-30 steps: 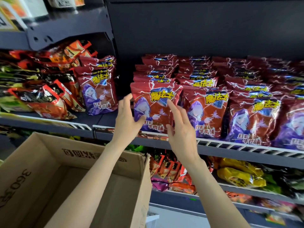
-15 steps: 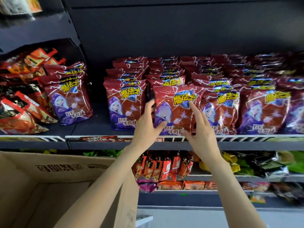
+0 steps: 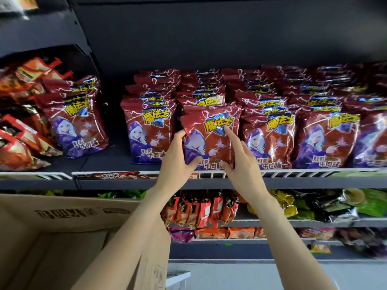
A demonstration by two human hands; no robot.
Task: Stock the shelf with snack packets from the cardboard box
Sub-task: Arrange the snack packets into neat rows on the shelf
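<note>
A dark red snack packet point(image 3: 211, 132) with a purple-hooded figure stands at the front of the second column on the dark shelf point(image 3: 100, 162). My left hand point(image 3: 178, 158) grips its left edge, with the thumb on the front and the fingers curled behind. My right hand point(image 3: 240, 162) rests on its right side, with the index finger straight on the front and the thumb at the bottom corner. Several columns of identical packets point(image 3: 270, 135) fill the shelf to the right. The cardboard box point(image 3: 73, 214) sits at the lower left; what I see of its inside shows no packets.
A white wire rail point(image 3: 314, 174) runs along the shelf's front edge. One more identical packet point(image 3: 77, 124) leans at the left beside orange snack bags point(image 3: 18, 143). Lower shelves hold orange, yellow and green packets point(image 3: 201, 208). Bare shelf shows between the left packet and the columns.
My hands have shifted from the leftmost column to the one beside it. My left fingers now curl round the packet's left edge. The view has swung left and closer.
</note>
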